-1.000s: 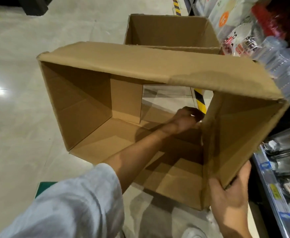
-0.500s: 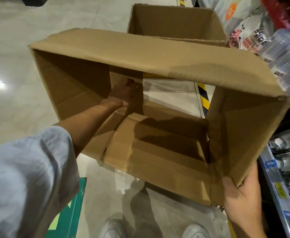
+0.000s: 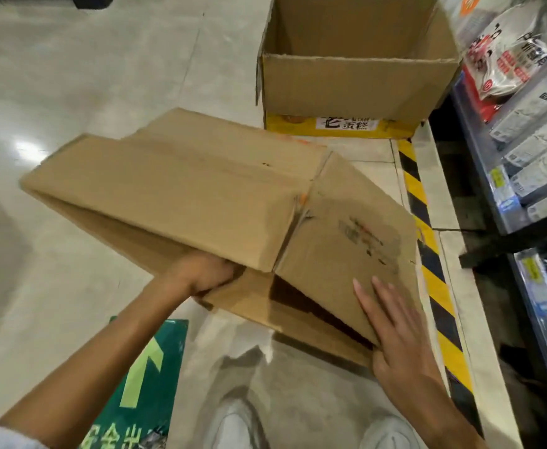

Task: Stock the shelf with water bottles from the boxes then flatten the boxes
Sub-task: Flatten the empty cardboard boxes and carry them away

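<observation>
Pressing box (image 3: 200, 202) flat: left hand (image 3: 205, 275) gripping its edge, right hand (image 3: 395, 322) spread open on top.

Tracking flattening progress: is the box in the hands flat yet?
Nearly: the box is collapsed, but a dark gap shows under the panel the right hand presses.

Pale polished floor tiles (image 3: 71, 76) are reflecting an overhead light as a bright glare spot (image 3: 27, 147) at left. A yellow-and-black hazard stripe (image 3: 427, 254) is running along the floor beside blue-edged shelving (image 3: 505, 202) at right, which is carrying packaged goods. A green floor sign (image 3: 149, 377) with a pale arrow is lying near the bottom edge.
</observation>
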`<state>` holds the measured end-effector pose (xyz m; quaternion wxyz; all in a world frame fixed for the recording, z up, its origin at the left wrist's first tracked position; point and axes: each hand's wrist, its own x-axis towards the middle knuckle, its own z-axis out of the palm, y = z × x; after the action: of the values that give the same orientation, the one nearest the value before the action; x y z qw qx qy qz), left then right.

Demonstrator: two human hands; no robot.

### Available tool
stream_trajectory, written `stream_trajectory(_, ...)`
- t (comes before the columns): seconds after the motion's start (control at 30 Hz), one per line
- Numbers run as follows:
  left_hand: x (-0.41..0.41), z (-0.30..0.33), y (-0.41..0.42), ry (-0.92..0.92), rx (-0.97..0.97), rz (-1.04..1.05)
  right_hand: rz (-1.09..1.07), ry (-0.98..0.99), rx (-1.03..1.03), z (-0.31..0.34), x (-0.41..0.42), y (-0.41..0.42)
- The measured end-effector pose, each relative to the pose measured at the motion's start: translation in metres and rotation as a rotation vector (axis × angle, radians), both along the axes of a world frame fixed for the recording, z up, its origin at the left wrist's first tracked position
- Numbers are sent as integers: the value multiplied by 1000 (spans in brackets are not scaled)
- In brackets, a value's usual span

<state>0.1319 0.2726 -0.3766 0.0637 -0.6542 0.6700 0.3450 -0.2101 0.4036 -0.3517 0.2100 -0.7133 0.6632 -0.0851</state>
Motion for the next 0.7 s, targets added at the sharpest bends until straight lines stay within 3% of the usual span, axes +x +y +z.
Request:
stream_trajectory(0.07, 7, 14, 35, 229, -158, 66, 84, 101, 76, -13, 9, -4)
stream_trajectory(0.13, 30, 2, 72, 291, -281, 193, 138, 164, 97, -21, 20, -6)
stream_trajectory(0.2, 47, -14, 92, 260, -312, 354, 200, 211, 99, -26, 28, -6)
stream_trajectory(0.27, 49, -18, 117, 113, -450, 305, 248, 223, 99, -29, 34, -4)
stream_trajectory(0.33, 52, -22, 142, 83, -633, 319, 261, 228, 140, -26, 38, -3)
stream_trajectory(0.4, 53, -19, 162, 134, -760, 590, 253, 235, 172, -24, 40, 0)
stream_trajectory(0.47, 51, -19, 175, 224, -741, 1048, 241, 233, 163, -25, 41, 4)
stream_trajectory(0.5, 53, -24, 177, 359, -649, 1291, 244, 231, 183, -26, 40, 8)
stream_trajectory(0.57, 55, -34, 174, 852, -344, 1612, 256, 224, 235, -27, 40, 15)
stream_trajectory(0.63, 54, -42, 164, 1239, -158, 1634, 286, 209, 286, -31, 43, 24)
stream_trajectory(0.7, 47, -48, 148, 1400, -141, 1618, 328, 181, 321, -40, 46, 34)
